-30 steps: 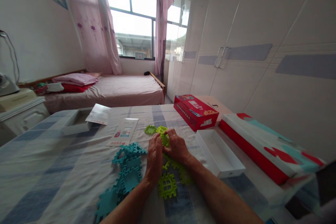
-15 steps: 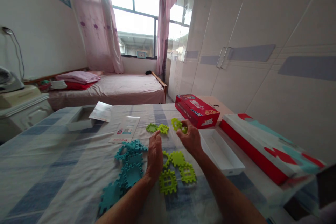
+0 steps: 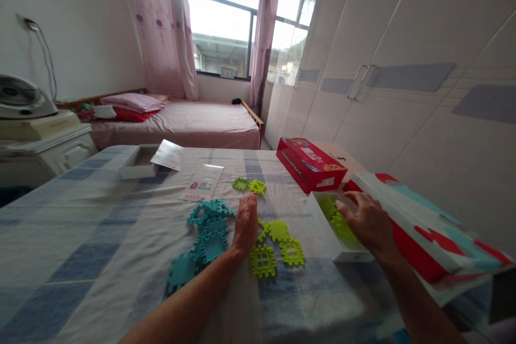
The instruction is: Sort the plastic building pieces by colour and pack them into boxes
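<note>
My left hand [image 3: 245,223] is held on edge over the table, fingers straight and together, open with nothing in it. Left of it lie several teal interlocking tiles [image 3: 213,246] in an overlapping heap. To its right are several lime-green interlocking tiles [image 3: 278,230], some with window cut-outs. Two more lime tiles [image 3: 257,187] lie just beyond its fingertips. Over the white box tray [image 3: 322,226] on the right, my right hand [image 3: 365,220] has its thumb against lime-green tiles [image 3: 341,224] inside the tray. Its curled fingers partly hide them.
A red box [image 3: 310,164] stands behind the tray, and a large red-and-white box [image 3: 427,220] lies to its right. Printed leaflets [image 3: 203,183] and another white tray [image 3: 139,169] are at the far left. A checked cloth [image 3: 100,258] covers the table.
My right hand has carried lime-green tiles rightward from the table into the white tray, which was bare before. My left hand stays beside the teal heap. The view has shifted slightly.
</note>
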Demonstrator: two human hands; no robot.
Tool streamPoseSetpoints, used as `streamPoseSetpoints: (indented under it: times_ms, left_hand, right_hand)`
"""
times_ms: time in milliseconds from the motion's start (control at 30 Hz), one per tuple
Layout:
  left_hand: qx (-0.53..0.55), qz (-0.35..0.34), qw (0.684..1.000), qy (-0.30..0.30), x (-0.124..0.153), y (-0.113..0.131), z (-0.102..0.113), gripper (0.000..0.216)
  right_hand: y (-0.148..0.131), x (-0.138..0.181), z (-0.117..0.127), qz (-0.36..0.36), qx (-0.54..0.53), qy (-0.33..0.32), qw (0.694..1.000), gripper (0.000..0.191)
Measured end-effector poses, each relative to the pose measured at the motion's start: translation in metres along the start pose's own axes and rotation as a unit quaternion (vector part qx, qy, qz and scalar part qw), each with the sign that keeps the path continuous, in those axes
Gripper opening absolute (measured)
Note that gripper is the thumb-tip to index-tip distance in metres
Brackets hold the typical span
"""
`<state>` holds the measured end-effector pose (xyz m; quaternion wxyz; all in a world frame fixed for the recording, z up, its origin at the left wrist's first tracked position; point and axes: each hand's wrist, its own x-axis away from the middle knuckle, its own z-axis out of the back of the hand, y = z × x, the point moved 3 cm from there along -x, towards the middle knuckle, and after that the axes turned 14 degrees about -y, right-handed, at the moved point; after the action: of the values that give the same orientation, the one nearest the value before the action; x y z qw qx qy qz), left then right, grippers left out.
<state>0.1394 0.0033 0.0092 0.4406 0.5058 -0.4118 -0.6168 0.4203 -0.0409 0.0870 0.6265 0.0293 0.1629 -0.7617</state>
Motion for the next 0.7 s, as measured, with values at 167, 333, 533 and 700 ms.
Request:
streamPoseSetpoints:
  times_ms: [167, 333, 533, 700]
  left_hand:
    - [-0.009, 0.017, 1.000, -0.013, 0.001, 0.000, 0.000, 0.046]
    - [-0.011, 0.017, 1.000, -0.009, 0.001, 0.001, 0.000, 0.044]
    - [-0.024, 0.001, 1.000, -0.005, 0.001, 0.001, 0.000, 0.041]
    - [-0.034, -0.015, 0.999, 0.001, 0.001, 0.003, 0.001, 0.040]
  right_hand:
    - [-0.058, 0.040, 0.000, 0.149, -0.095, -0.012, 0.984, 0.032]
    - [-0.103, 0.074, -0.042, 0.227, -0.105, -0.260, 0.933, 0.043]
    - [-0.095, 0.069, -0.062, 0.164, -0.097, -0.259, 0.947, 0.041]
    - [-0.086, 0.067, -0.060, 0.107, -0.192, -0.290, 0.931, 0.043]
